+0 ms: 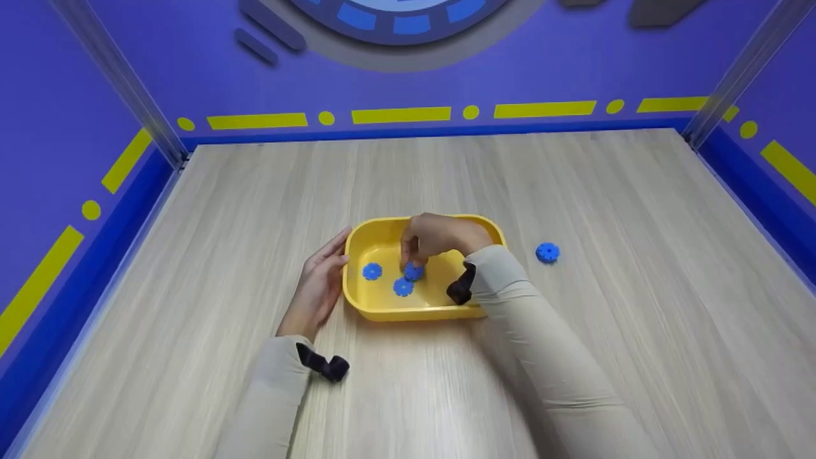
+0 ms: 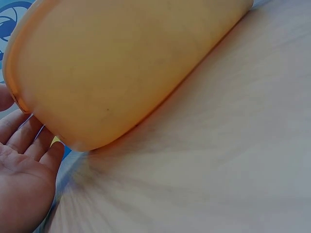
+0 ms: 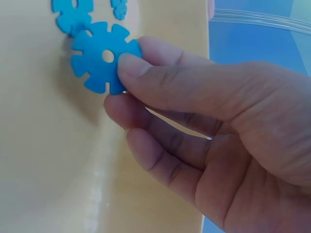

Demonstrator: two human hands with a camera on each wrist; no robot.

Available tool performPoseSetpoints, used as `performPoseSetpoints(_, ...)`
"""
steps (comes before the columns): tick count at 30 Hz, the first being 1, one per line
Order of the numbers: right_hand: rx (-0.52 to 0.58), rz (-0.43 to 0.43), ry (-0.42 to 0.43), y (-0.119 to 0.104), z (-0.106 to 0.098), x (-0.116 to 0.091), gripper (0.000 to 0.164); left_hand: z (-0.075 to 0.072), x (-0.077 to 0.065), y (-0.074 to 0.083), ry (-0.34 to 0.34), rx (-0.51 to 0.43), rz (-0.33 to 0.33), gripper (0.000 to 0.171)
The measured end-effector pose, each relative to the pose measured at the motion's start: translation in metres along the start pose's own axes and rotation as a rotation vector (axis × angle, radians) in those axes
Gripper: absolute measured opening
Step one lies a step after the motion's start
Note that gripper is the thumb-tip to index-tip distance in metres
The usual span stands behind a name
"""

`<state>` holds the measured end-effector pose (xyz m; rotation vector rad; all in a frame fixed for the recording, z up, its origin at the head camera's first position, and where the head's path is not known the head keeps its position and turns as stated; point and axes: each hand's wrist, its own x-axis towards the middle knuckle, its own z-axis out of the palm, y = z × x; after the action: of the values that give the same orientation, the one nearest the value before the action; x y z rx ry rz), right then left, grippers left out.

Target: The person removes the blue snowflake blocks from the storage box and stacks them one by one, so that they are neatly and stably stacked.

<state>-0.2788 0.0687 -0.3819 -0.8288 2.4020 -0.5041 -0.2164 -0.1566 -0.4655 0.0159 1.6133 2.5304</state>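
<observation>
My right hand [image 1: 440, 234] reaches into a yellow plastic bin [image 1: 382, 314] and pinches a blue notched disc [image 3: 95, 58] between thumb and fingers. The disc has a round hole at its centre and slots around its edge. Close by on the bin floor lies a second blue disc [image 1: 403, 287]; a third blue disc [image 1: 372, 271] is further left. At the bin's left end, my left hand [image 1: 317, 280] rests against the outer wall, its thumb tip near the rim. The left wrist view shows its fingers [image 2: 29, 133] fairly straight along the wall.
To the right of the bin, a thick blue notched piece [image 1: 547, 252] lies on the pale wood table [image 1: 625, 306]. Purple-blue panels with yellow markings [image 1: 401, 115] enclose the back and sides. Black straps with small camera mounts [image 1: 325, 364] sit on both wrists.
</observation>
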Motion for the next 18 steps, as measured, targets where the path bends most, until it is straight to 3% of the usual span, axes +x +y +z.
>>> performPoseSetpoints(7, -0.034, -0.007, 0.02, 0.002, -0.008, -0.009, 0.012, 0.0, 0.0, 0.0, 0.001, -0.026, 0.0, 0.057)
performPoseSetpoints(18, -0.065, 0.056, 0.063, 0.006, -0.016, -0.026, 0.009, 0.0, -0.001, 0.0, -0.004, -0.042, -0.011, 0.057)
